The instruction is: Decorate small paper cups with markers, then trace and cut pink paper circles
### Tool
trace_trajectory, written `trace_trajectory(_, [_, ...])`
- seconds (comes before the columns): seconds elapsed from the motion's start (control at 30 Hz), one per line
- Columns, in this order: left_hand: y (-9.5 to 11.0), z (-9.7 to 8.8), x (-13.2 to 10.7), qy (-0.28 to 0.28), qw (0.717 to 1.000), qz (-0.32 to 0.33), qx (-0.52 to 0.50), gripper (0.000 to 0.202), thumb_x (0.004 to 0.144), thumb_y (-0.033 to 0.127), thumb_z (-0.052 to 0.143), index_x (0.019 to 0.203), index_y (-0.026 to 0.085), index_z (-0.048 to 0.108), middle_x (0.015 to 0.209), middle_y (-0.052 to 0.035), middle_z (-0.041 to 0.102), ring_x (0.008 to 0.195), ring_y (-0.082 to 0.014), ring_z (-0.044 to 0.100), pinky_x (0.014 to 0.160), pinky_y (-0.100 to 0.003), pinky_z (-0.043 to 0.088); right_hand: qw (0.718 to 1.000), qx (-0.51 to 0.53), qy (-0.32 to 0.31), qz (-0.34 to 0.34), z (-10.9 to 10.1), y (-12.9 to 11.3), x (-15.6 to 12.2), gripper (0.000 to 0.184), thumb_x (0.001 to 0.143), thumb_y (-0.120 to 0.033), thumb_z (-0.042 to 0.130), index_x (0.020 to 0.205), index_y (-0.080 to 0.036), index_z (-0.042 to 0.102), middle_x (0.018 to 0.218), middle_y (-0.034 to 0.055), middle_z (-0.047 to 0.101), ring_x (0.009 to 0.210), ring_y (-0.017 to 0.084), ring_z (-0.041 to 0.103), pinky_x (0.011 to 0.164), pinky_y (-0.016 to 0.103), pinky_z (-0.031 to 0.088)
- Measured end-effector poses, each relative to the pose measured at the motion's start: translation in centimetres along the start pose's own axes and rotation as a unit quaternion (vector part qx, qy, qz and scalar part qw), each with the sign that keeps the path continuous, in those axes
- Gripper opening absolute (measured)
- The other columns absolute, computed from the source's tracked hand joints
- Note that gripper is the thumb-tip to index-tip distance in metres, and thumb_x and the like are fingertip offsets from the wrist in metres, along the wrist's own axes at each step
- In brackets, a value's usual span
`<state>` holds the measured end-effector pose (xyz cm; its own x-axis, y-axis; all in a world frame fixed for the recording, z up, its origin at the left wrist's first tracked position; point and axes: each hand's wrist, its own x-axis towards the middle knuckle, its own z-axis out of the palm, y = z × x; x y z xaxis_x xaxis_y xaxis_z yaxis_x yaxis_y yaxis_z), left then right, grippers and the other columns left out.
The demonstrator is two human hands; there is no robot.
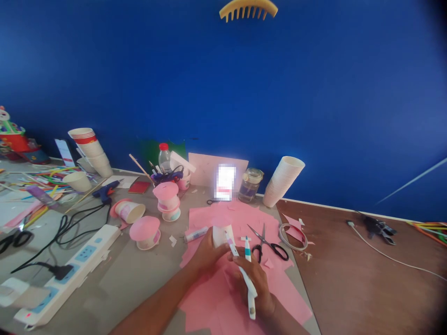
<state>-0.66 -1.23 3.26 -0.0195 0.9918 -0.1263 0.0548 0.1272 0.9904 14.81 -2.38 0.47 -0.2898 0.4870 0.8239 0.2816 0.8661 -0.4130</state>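
Observation:
My left hand (208,256) is closed around a white paper cup (219,236), tilted low over the pink paper (206,298). My right hand (256,279) grips a slim white marker (245,275), its tip end against or very near the cup's side. A second white marker with a teal band (247,251) also sticks out between the right fingers. Black-handled scissors (267,242) lie spread just beyond the right hand. A clear tube (196,234) lies to the left of the cup. Fingers hide part of the cup.
Paper cups with pink discs (145,230) stand at left, near a power strip (75,274) with trailing cords and a blue glue gun (106,190). Behind are a glass jar (250,185), a lit phone (225,181) and a leaning cup stack (283,181). A tape roll (293,236) lies right.

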Motion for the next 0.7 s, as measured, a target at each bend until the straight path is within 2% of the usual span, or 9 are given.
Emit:
trace_trajectory(0.47, [-0.60, -0.18, 0.23, -0.001, 1.000, 0.006, 0.010, 0.033, 0.072, 0.036, 0.067, 0.097, 0.017, 0.056, 0.091, -0.0025, 0.061, 0.083, -0.0187, 0.054, 0.073, -0.030, 0.044, 1.000, -0.006, 0.006, -0.004, -0.09, -0.17, 0.36, 0.027, 0.094, -0.023, 0.042, 0.119, -0.023, 0.050, 0.090, 0.0073, 0.068, 0.094, 0.023, 0.066, 0.077, 0.037, 0.057])
trace_trajectory(0.7, [-0.04, -0.11, 0.05, 0.002, 1.000, -0.007, 0.004, 0.034, 0.070, 0.037, 0.068, 0.095, 0.017, 0.056, 0.091, -0.0028, 0.062, 0.085, -0.0195, 0.055, 0.073, -0.030, 0.045, 1.000, 0.005, 0.026, 0.001, -0.02, -0.19, 0.11, 0.024, 0.095, -0.024, 0.041, 0.116, -0.019, 0.053, 0.088, 0.0078, 0.069, 0.093, 0.023, 0.067, 0.076, 0.036, 0.057])
